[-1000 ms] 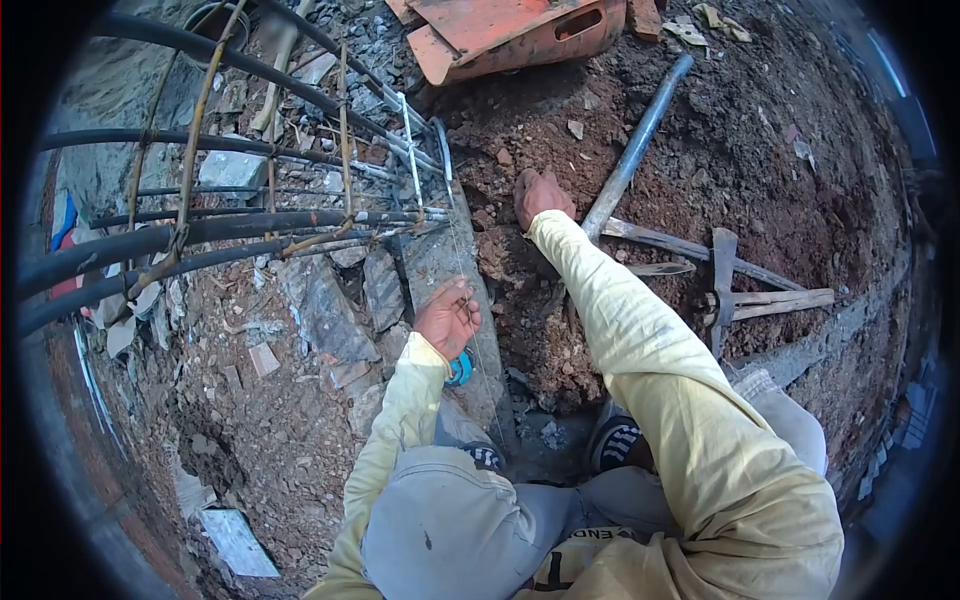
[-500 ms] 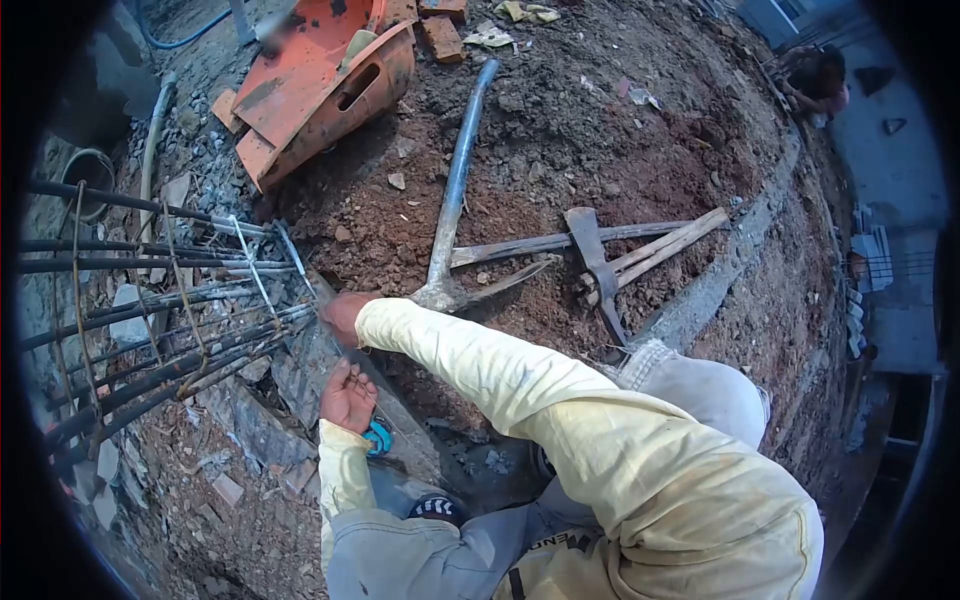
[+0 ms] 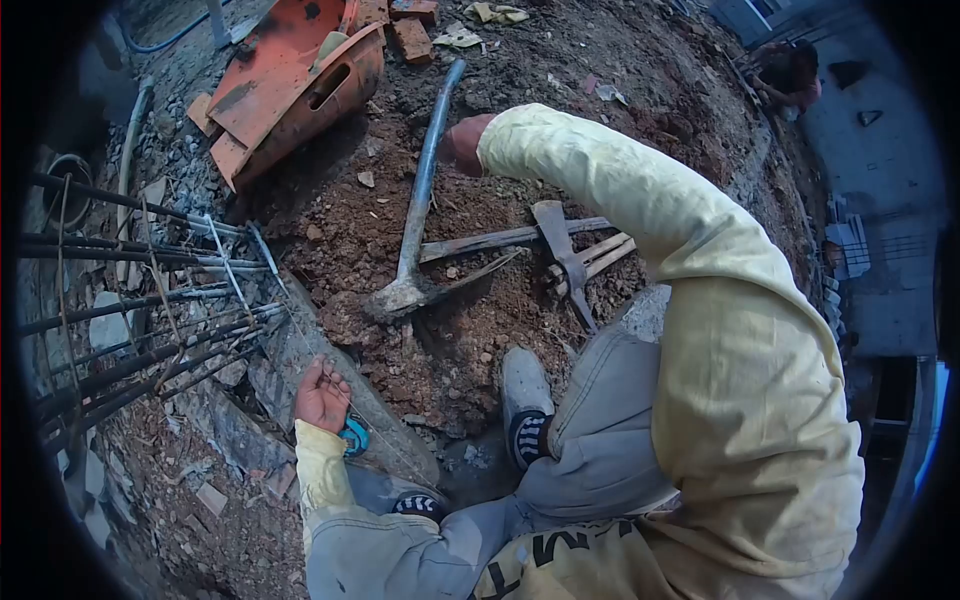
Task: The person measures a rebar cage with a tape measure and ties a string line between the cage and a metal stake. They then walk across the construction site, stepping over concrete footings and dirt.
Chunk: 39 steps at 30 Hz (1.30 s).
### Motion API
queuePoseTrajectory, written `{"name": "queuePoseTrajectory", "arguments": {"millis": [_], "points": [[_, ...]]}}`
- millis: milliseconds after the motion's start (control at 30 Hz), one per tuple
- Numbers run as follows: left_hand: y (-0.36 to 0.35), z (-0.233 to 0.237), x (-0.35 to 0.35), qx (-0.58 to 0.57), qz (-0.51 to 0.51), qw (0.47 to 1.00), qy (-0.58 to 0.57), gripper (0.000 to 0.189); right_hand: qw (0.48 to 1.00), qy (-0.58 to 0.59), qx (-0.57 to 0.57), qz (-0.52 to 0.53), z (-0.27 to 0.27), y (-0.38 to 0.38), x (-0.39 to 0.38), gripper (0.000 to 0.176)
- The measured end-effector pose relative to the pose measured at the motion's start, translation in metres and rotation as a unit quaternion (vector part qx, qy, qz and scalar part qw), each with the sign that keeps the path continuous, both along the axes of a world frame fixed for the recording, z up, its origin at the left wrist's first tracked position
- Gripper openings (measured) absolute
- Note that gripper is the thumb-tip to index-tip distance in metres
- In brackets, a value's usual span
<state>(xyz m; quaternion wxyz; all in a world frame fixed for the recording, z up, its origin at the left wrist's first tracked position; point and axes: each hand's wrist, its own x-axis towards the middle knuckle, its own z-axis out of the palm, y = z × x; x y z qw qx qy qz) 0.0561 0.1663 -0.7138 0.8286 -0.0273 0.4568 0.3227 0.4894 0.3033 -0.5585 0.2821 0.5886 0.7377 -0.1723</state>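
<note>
My left hand [image 3: 323, 397] is held palm up with its fingers curled in, above the edge of a concrete strip [image 3: 385, 425]. What it pinches, if anything, is too small to make out. Beside that wrist is a round teal object [image 3: 355, 437]. My right hand [image 3: 465, 146] is raised beside the blue handle of a pickaxe [image 3: 430, 165]. Its fingers are hidden from view, and the handle shows no fingers wrapped round it. The pickaxe head rests on reddish soil. Farther right lies a second digging tool [image 3: 562, 250] with a wooden handle.
A rebar cage [image 3: 140, 255] with thin ties juts in from the left. An orange tub [image 3: 300, 100] lies tipped at the back, near several bricks [image 3: 411, 40]. My shoe [image 3: 525, 390] stands on the soil. Another person [image 3: 790, 75] crouches at the far right.
My right hand has moved away from beside the left hand and the rebar ends, up and right to the pickaxe handle. The left hand keeps its curled pose. The view has shifted slightly.
</note>
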Motion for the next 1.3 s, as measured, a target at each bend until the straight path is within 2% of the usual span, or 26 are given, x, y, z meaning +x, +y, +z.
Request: {"name": "queuePoseTrajectory", "arguments": {"millis": [33,67,100,133,200,267,367,433,533,633,733,867,967,1067,1167,1267,1300], "points": [[0.001,0.0,0.001,0.0,0.005,1.0,0.006,0.01,0.999,0.01,0.041,-0.03,-0.003,-0.018,0.029,0.023],[0.002,0.0,0.001,0.003,0.006,1.0,0.01,0.009,0.996,0.022,0.02,-0.083,-0.014,-0.033,0.058,0.023],[0.003,-0.002,0.001,0.005,0.007,1.0,0.015,0.009,0.987,0.081,0.037,-0.133,-0.017,-0.058,0.078,0.024],[0.002,-0.003,-0.002,0.004,0.008,1.0,0.022,0.009,0.984,0.038,0.043,-0.166,-0.041,-0.078,0.097,0.024],[0.001,0.0,-0.001,0.015,0.018,0.999,0.042,0.013,0.971,0.089,0.006,-0.221,-0.076,-0.131,0.123,0.028],[0.001,0.001,0.002,0.02,0.015,0.998,0.059,0.013,0.956,0.059,-0.002,-0.286,-0.072,-0.169,0.106,0.037],[0.001,0.003,0.003,0.017,0.004,0.996,0.088,0.009,0.94,0.108,0.075,-0.315,-0.11,-0.209,0.108,0.039],[-0.001,0.001,0.004,0.015,0.006,0.994,0.106,0.009,0.92,0.114,0.105,-0.359,-0.11,-0.219,0.096,0.04],[-0.001,0.004,0.01,0.007,0.002,0.991,0.132,0.012,0.916,0.085,0.145,-0.365,-0.111,-0.218,0.083,0.041],[-0.005,0.002,0.012,0.011,-0.005,0.991,0.136,0.02,0.917,0.105,0.171,-0.345,-0.112,-0.206,0.081,0.035],[-0.007,0.004,0.01,0.016,-0.003,0.991,0.136,0.022,0.95,0.036,0.15,-0.271,-0.124,-0.197,0.084,0.028],[-0.01,0.005,0.009,0.012,-0.001,0.989,0.147,0.023,0.966,-0.003,0.141,-0.217,-0.143,-0.191,0.091,0.019],[-0.008,0.003,0.007,0.01,-0.002,0.989,0.146,0.023,0.922,0.066,0.221,-0.31,-0.126,-0.204,0.069,0.018],[-0.008,0.003,0.011,0.008,0.002,0.989,0.145,0.019,0.955,0.039,0.082,-0.282,-0.148,-0.23,0.053,0.02],[-0.007,0.003,0.017,0.008,0.0,0.99,0.144,0.017,0.976,-0.003,-0.004,-0.218,-0.155,-0.242,0.017,0.019],[-0.005,0.004,0.018,0.01,-0.008,0.99,0.139,0.017,0.989,-0.036,-0.013,-0.145,-0.149,-0.243,-0.003,0.019],[-0.004,0.005,0.018,0.011,-0.01,0.991,0.135,0.018,0.971,-0.068,-0.078,-0.215,-0.157,-0.239,-0.004,0.024]]}}
